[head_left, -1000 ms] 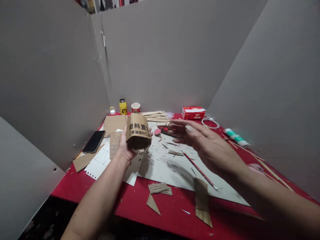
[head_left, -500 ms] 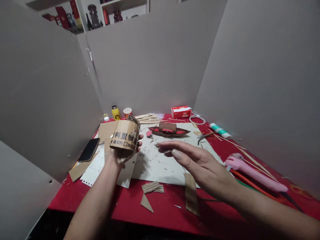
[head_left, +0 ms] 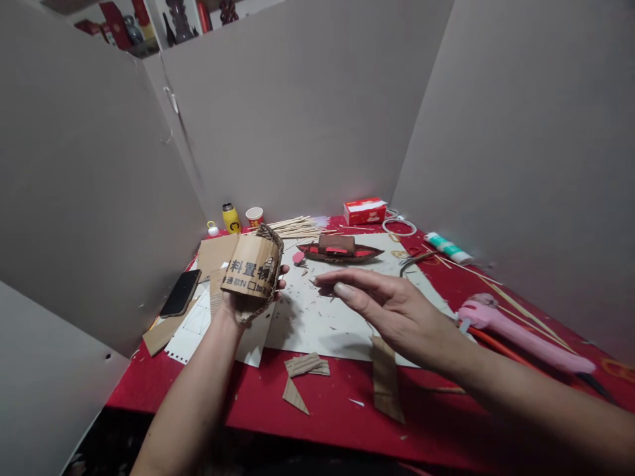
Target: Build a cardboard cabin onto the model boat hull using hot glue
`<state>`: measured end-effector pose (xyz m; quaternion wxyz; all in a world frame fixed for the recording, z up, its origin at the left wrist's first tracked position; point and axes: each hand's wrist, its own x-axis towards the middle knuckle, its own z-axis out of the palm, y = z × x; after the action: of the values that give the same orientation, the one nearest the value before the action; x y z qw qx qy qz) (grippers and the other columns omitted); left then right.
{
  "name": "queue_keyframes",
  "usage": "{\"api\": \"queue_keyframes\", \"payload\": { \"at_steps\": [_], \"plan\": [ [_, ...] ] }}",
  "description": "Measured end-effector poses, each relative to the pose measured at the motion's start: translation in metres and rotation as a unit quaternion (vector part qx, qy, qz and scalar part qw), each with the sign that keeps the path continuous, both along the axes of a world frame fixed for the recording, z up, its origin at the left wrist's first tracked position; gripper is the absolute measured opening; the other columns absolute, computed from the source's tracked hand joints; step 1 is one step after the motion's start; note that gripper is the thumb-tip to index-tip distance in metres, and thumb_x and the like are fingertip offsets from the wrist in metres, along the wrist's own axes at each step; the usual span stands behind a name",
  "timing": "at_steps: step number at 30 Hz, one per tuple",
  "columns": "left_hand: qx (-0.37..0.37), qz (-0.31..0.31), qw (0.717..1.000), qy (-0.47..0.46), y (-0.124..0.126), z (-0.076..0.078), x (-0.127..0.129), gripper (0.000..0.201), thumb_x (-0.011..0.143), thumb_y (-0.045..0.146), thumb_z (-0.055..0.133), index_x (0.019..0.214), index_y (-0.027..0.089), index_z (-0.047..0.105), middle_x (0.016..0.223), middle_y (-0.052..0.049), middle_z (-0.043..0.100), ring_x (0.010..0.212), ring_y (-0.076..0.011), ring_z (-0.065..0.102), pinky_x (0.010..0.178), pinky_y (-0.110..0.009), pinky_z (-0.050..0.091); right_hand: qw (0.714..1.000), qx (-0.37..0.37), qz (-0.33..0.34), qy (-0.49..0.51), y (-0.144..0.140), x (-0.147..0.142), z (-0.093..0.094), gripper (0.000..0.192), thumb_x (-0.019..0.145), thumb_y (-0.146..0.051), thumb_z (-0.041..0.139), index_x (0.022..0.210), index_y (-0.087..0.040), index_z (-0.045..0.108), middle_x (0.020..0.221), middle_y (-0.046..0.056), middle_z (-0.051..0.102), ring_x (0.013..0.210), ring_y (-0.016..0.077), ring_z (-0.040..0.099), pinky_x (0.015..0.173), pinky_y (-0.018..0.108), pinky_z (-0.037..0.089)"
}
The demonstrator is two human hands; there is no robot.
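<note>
The left hand [head_left: 232, 317] grasped a curved piece of cardboard [head_left: 248, 261] from below and behind, its fingertips showing past the right edge. The piece was raised over the paper at the left, its printed characters facing the person and its ridged edge turned to the right. The right hand [head_left: 384, 301] was released — fingers stretched out close together, thumb a little apart — and hung above the white sheet [head_left: 317, 324], pointing toward the cardboard but well apart from it.

Beyond the right hand, a toy boat [head_left: 337, 248] with a brown cabin sat on the white sheet, a small pink piece [head_left: 298, 258] just beside its left end. A pink glue gun [head_left: 526, 334] lay to the right on the red tabletop [head_left: 342, 436]. At the left, a phone [head_left: 181, 293] rested near a page with a line drawing [head_left: 196, 320]. Cardboard scraps [head_left: 305, 365] lay near the front edge, left of a longer cardboard strip [head_left: 387, 383]. Thin sticks [head_left: 302, 228] were piled at the back.
</note>
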<state>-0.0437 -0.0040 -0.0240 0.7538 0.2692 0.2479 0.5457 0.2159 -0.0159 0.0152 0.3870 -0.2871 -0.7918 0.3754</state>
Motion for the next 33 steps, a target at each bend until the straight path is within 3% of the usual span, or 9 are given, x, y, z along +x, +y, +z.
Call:
{"api": "queue_keyframes", "payload": {
  "at_steps": [8, 12, 16, 18, 20, 22, 24, 28, 33],
  "plan": [
    [-0.081, 0.022, 0.994, 0.073, 0.01, 0.0, 0.013, 0.067, 0.09, 0.063, 0.035, 0.115, 0.007, 0.06, 0.082, -0.015, 0.073, 0.069, -0.0255, 0.071, 0.067, -0.038, 0.057, 0.999, -0.027, -0.046, 0.009, 0.023, 0.0, -0.01, 0.038, 0.087, -0.05, 0.056, 0.113, -0.024, 0.064, 0.115, 0.007, 0.068, 0.101, 0.0223, 0.066, 0.09, 0.04, 0.055],
    [-0.123, 0.038, 0.985, 0.116, 0.012, -0.011, 0.017, 0.065, 0.093, 0.062, 0.031, 0.11, 0.008, 0.063, 0.07, -0.011, 0.071, 0.06, -0.0211, 0.067, 0.065, -0.034, 0.054, 0.998, -0.023, -0.059, 0.011, 0.051, -0.001, -0.022, 0.048, 0.082, -0.051, 0.059, 0.123, -0.026, 0.058, 0.125, 0.007, 0.064, 0.117, 0.0245, 0.059, 0.106, 0.044, 0.045],
    [-0.173, 0.02, 0.971, 0.161, 0.014, -0.022, 0.021, 0.06, 0.094, 0.057, 0.039, 0.107, 0.005, 0.066, 0.067, -0.011, 0.07, 0.055, -0.0206, 0.065, 0.06, -0.032, 0.051, 0.995, -0.012, -0.08, -0.067, 0.085, -0.007, -0.036, 0.055, 0.079, -0.052, 0.056, 0.129, -0.029, 0.054, 0.133, 0.006, 0.06, 0.123, 0.0282, 0.055, 0.109, 0.05, 0.039],
    [-0.188, 0.006, 0.966, 0.176, 0.015, -0.025, 0.023, 0.059, 0.093, 0.056, 0.042, 0.106, 0.003, 0.066, 0.068, -0.012, 0.07, 0.055, -0.0215, 0.065, 0.059, -0.033, 0.051, 0.992, 0.001, -0.055, -0.112, 0.097, -0.011, -0.039, 0.058, 0.078, -0.051, 0.057, 0.132, -0.027, 0.053, 0.134, 0.008, 0.058, 0.121, 0.0292, 0.057, 0.107, 0.05, 0.042],
    [-0.193, -0.009, 0.964, 0.184, 0.016, -0.026, 0.026, 0.06, 0.093, 0.056, 0.043, 0.108, 0.003, 0.066, 0.068, -0.012, 0.071, 0.056, -0.0214, 0.066, 0.06, -0.033, 0.051, 0.988, 0.005, 0.017, -0.152, 0.103, -0.014, -0.039, 0.058, 0.08, -0.05, 0.057, 0.131, -0.023, 0.055, 0.133, 0.011, 0.059, 0.115, 0.029, 0.06, 0.101, 0.047, 0.048],
    [-0.19, -0.025, 0.963, 0.19, 0.016, -0.025, 0.028, 0.064, 0.093, 0.059, 0.04, 0.11, 0.004, 0.066, 0.07, -0.013, 0.072, 0.059, -0.0217, 0.067, 0.061, -0.033, 0.051, 0.98, 0.001, 0.089, -0.178, 0.104, -0.017, -0.038, 0.053, 0.081, -0.049, 0.057, 0.126, -0.021, 0.059, 0.126, 0.011, 0.063, 0.107, 0.0277, 0.064, 0.09, 0.043, 0.054],
    [-0.183, -0.041, 0.962, 0.196, 0.016, -0.023, 0.027, 0.069, 0.093, 0.062, 0.034, 0.112, 0.003, 0.065, 0.074, -0.016, 0.073, 0.061, -0.0236, 0.068, 0.063, -0.034, 0.052, 0.978, -0.02, 0.106, -0.177, 0.103, -0.021, -0.037, 0.048, 0.08, -0.045, 0.059, 0.121, -0.02, 0.063, 0.11, 0.009, 0.069, 0.093, 0.0242, 0.067, 0.077, 0.038, 0.058],
    [-0.153, -0.029, 0.968, 0.197, 0.017, -0.017, 0.02, 0.069, 0.091, 0.065, 0.033, 0.116, 0.008, 0.063, 0.085, -0.018, 0.075, 0.07, -0.0276, 0.071, 0.068, -0.039, 0.054, 0.972, -0.19, 0.059, -0.129, 0.104, -0.027, -0.035, 0.036, 0.08, -0.026, 0.06, 0.116, -0.019, 0.063, 0.075, 0.001, 0.069, 0.058, 0.0131, 0.062, 0.048, 0.023, 0.051],
    [-0.109, 0.08, 0.962, 0.238, 0.023, -0.011, 0.006, 0.064, 0.085, 0.066, 0.048, 0.109, 0.01, 0.065, 0.084, -0.017, 0.074, 0.058, -0.0236, 0.069, 0.054, -0.033, 0.053, 0.952, -0.272, 0.013, -0.142, 0.11, -0.024, -0.036, 0.031, 0.08, -0.015, 0.062, 0.111, -0.014, 0.061, 0.058, 0.0, 0.065, 0.05, 0.0142, 0.063, 0.042, 0.021, 0.048]
  ]
}}
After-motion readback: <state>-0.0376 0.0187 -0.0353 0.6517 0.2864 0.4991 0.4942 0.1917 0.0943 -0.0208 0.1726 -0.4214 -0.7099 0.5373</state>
